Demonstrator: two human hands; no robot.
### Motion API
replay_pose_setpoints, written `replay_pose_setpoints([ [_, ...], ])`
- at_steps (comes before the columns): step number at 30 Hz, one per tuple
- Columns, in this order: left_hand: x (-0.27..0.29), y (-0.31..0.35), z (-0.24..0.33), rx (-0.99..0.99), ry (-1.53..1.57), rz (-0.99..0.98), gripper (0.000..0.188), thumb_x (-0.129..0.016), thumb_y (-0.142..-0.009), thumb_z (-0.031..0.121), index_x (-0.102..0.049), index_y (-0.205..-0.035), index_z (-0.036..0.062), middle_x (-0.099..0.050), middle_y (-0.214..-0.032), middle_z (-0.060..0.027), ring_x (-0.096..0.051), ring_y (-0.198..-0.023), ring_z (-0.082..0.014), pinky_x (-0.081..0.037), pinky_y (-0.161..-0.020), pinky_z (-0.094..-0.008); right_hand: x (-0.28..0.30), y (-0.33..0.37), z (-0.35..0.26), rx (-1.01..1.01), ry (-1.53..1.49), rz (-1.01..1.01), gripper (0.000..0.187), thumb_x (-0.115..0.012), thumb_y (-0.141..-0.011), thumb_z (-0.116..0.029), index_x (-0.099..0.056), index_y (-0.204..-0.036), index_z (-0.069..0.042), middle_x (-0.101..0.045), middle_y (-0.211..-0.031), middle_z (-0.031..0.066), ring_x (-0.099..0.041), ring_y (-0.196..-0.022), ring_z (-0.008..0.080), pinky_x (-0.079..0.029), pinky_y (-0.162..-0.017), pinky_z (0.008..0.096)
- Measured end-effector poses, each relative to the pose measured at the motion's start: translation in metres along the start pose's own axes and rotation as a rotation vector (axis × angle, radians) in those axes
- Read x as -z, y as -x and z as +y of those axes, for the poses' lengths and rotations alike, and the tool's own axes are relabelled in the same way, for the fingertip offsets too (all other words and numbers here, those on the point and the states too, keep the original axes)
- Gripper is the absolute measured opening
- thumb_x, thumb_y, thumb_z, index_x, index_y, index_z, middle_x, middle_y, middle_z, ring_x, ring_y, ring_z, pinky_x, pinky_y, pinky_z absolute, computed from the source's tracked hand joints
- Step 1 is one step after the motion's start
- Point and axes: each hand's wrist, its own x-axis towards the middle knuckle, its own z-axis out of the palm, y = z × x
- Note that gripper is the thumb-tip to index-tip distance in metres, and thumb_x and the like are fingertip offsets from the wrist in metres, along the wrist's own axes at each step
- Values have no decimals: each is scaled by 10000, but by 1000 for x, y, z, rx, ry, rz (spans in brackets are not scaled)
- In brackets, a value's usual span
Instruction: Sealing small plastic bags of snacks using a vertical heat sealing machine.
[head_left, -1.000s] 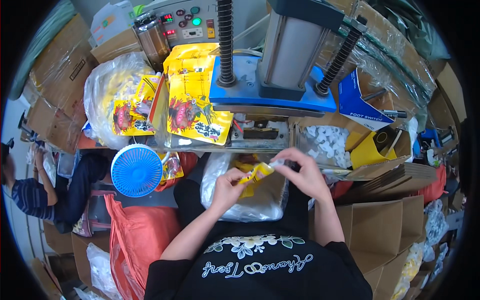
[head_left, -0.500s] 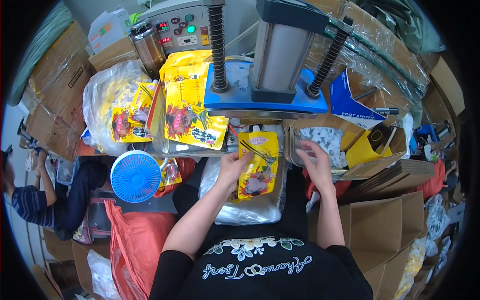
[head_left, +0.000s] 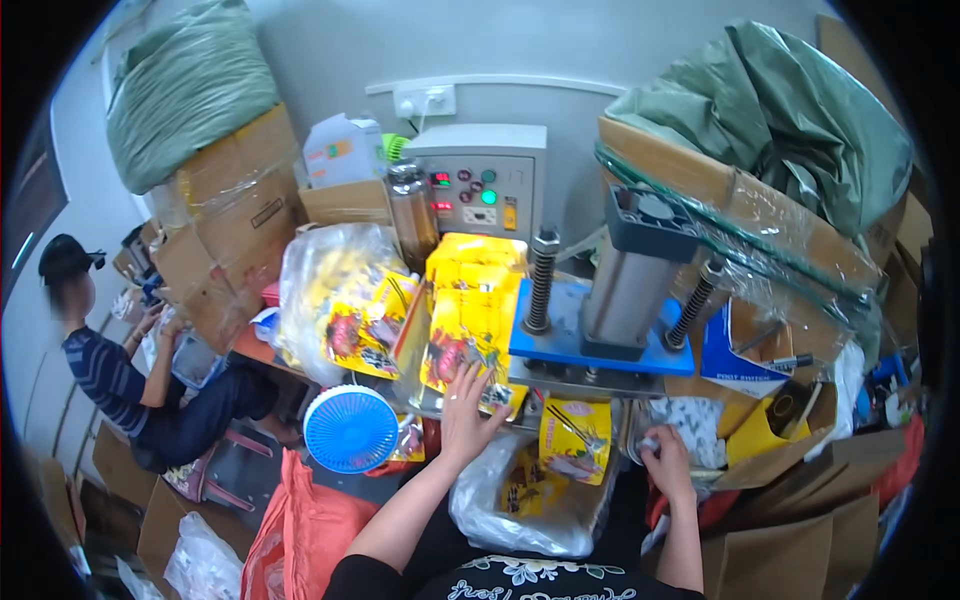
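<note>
My left hand (head_left: 466,418) rests its spread fingers on the lower end of a stack of yellow printed pouches (head_left: 470,335). Below the press's blue plate (head_left: 580,320), a single yellow pouch (head_left: 575,440) hangs at the front edge, with neither hand on it. Beside a heap of small white plastic pieces (head_left: 695,425), my right hand (head_left: 668,468) has its fingers curled together. A small pale bit shows at its fingertips, too blurred to name. On my lap lies a clear plastic bag (head_left: 480,505) with yellow pouches inside.
A blue fan (head_left: 350,428) stands left of the bag. Behind the press is a control box (head_left: 520,160) with lit buttons. A bag of pouches (head_left: 310,290) sits left of the stack. Cardboard boxes (head_left: 800,550) crowd the right. A person (head_left: 120,370) sits at far left.
My left hand has let go of the pouch, which now hangs at the press, and reached onto the stack. My right hand's fingers have closed. The view has tilted up and left.
</note>
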Motion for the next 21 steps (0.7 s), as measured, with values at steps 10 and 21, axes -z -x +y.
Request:
replay_pose_setpoints([
  [10, 21, 7, -8, -116, 63, 105, 76, -634, -832, 78, -669, -875, 26, -631, -827, -130, -582, -806, -311, -428, -761, -392, 8, -3, 13, -178, -346, 140, 230, -584, -846, -19, -618, -1073, -28, -625, -1019, 95, -621, -936, 193, -494, -803, 309],
  [21, -52, 103, 10, 331, 765, -461, 84, -697, -835, 44, -669, -819, -34, -603, -729, 21, -502, -675, -47, -397, -614, -206, 8, 0, -82, 88, -442, -245, 308, -750, -741, -286, -637, -915, -60, -678, -817, 102, -659, -783, 273, -499, -698, 354],
])
